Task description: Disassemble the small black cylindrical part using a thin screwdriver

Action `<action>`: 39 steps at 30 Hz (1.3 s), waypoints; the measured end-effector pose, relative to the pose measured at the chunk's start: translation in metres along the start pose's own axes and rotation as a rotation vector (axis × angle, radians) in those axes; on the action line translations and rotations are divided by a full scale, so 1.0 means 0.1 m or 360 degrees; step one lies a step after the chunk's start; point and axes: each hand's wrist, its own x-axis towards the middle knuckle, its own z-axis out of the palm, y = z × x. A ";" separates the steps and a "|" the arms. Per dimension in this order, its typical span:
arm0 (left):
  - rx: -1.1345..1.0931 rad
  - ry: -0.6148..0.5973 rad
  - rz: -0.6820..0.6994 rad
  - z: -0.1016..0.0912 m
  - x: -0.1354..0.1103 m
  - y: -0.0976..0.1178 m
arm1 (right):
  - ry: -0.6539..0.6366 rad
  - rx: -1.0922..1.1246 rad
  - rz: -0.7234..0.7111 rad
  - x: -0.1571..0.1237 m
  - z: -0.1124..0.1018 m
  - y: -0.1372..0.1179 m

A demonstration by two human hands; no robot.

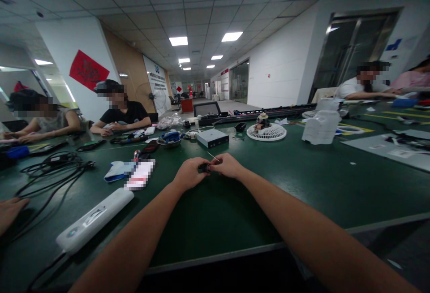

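Observation:
Above the green table (255, 212), my left hand (190, 174) is closed around a small black part (203, 167), whose exact kind is too small to make out. Close beside it, my right hand (229, 166) pinches a thin, light-coloured rod (212, 156) that slants up to the left. The right fingertips also reach the black part's right end. Just beyond both hands lies a silver box-shaped disc drive (213, 138).
A white fan grille with a motor (266, 131) and a white plastic housing (321, 126) stand at back right. Left are a long white power strip (96, 220), black cables (55, 170) and a blue-white cloth (117, 170). A co-worker's hand (10, 212) rests at the left edge.

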 end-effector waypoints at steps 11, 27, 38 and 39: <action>0.0200 0.0179 -0.0335 0.02 0.02 -0.10 | 0.0324 -0.0470 -0.0222 0.05 -0.07 0.00; 0.0209 0.0082 -0.0254 -0.02 0.00 -0.07 | 0.0149 -0.0872 -0.0357 -0.08 -0.13 -0.12; 0.0280 0.0067 -0.0109 0.00 0.01 -0.07 | 0.0138 -0.0796 -0.0277 -0.06 -0.10 -0.11; 0.0296 0.0072 -0.0125 0.01 0.01 -0.07 | 0.0131 -0.0855 -0.0238 -0.07 -0.11 -0.12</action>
